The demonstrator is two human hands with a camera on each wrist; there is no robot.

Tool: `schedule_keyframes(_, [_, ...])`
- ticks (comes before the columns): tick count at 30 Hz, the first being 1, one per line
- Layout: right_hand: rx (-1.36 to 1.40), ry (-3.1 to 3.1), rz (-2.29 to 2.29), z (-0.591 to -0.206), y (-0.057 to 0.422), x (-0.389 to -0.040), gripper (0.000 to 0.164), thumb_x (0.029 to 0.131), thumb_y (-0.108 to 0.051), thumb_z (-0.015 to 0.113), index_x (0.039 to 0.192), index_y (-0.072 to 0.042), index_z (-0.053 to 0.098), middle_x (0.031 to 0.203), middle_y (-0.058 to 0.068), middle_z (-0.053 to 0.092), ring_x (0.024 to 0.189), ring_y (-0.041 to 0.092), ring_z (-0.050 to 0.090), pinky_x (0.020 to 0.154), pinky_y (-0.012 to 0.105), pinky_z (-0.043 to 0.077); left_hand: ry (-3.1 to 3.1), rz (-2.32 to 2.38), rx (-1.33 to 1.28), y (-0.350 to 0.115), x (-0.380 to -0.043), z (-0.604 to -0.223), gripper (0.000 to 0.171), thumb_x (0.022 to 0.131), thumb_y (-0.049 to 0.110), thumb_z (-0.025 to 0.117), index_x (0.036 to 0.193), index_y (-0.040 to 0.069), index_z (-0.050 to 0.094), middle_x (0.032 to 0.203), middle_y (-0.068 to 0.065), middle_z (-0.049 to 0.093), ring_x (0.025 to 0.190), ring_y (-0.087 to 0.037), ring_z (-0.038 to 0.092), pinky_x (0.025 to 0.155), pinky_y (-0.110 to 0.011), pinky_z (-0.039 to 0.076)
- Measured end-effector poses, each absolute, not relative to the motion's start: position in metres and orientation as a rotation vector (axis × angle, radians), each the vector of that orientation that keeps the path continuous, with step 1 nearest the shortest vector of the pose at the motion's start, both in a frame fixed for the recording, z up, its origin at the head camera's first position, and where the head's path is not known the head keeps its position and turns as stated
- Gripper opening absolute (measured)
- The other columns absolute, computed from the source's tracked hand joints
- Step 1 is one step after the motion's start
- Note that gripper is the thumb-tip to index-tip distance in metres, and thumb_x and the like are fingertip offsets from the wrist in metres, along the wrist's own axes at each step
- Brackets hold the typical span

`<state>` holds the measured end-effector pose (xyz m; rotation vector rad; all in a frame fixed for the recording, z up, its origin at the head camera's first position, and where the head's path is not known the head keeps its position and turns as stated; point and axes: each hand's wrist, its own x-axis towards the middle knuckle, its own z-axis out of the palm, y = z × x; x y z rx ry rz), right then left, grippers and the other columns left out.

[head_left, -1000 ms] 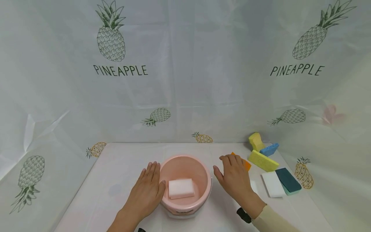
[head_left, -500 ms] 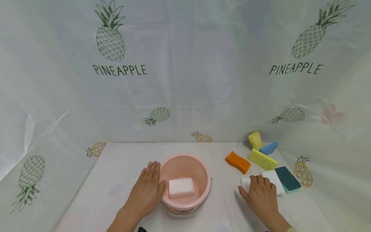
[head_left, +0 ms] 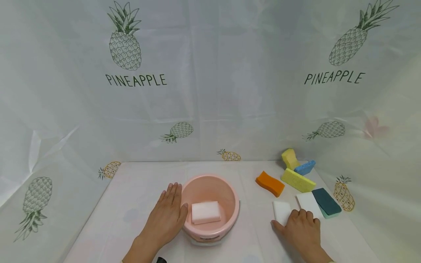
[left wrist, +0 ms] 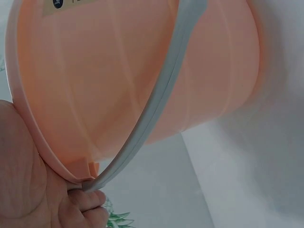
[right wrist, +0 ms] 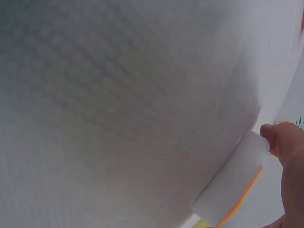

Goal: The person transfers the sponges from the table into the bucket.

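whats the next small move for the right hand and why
Probably have the right hand pinch the white block by its thumb: the thumb touches it, any finger grip is hidden, and the left hand touches the bucket, where another white block lies.

1 rounded black wrist-worn piece [head_left: 161, 260]

A pale tabletop [head_left: 131, 190] stretches before me, bearing a pink bucket [head_left: 210, 188]. With the bucket as clock centre, an orange sponge [head_left: 270, 184] lies at two o'clock; past it, similarly placed, a yellow-green sponge [head_left: 298, 180], a yellow sponge [head_left: 290, 159] and a blue sponge [head_left: 304, 168]. Outward along three o'clock: a near white block [head_left: 281, 211], a far white block [head_left: 308, 204], a dark green sponge [head_left: 326, 201].
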<state>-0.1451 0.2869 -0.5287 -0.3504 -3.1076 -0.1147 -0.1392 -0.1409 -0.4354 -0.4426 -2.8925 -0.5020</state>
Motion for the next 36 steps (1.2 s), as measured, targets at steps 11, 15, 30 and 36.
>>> schedule_keyframes(11, [-0.207,-3.197,0.12,-0.529,0.281,-0.155,0.075,0.081,-0.047,0.08,0.119,0.014,0.059,0.109,0.028,0.059,0.101,0.044,0.047,0.091,0.063,0.043,-2.896,-0.493,-0.441,-0.14,-0.14,-0.437,0.065,0.113,0.035,0.044,0.159,-0.01,0.035,0.168,-0.027,0.033,0.159,-0.042,0.026,0.129,-0.059,0.025])
schedule_keyframes(15, [-0.032,-3.132,0.131,-0.531,0.279,-0.16,0.068,0.079,-0.034,0.083,0.128,0.008,0.06,0.122,0.025,0.06,0.11,0.043,0.049,0.095,0.066,0.044,-2.894,-0.498,-0.437,-0.141,-0.139,-0.437,0.065,0.113,0.034,0.045,0.159,-0.01,0.035,0.167,-0.027,0.033,0.159,-0.042,0.027,0.129,-0.059,0.025])
schedule_keyframes(30, [0.169,-3.054,0.109,-0.538,0.3,-0.167,0.07,0.08,-0.052,0.081,0.122,0.001,0.063,0.118,0.018,0.062,0.109,0.04,0.051,0.094,0.065,0.044,-2.887,-0.482,-0.441,-0.141,-0.139,-0.439,0.065,0.112,0.034,0.045,0.159,-0.009,0.035,0.168,-0.027,0.033,0.159,-0.042,0.027,0.129,-0.058,0.025])
schedule_keyframes(36, [0.234,-2.964,0.073,-0.532,0.303,-0.17,0.071,0.078,-0.054,0.084,0.12,0.0,0.063,0.114,0.016,0.06,0.107,0.037,0.051,0.092,0.06,0.045,-2.896,-0.478,-0.444,-0.141,-0.139,-0.437,0.065,0.113,0.034,0.044,0.16,-0.009,0.034,0.168,-0.027,0.032,0.16,-0.042,0.026,0.13,-0.058,0.024])
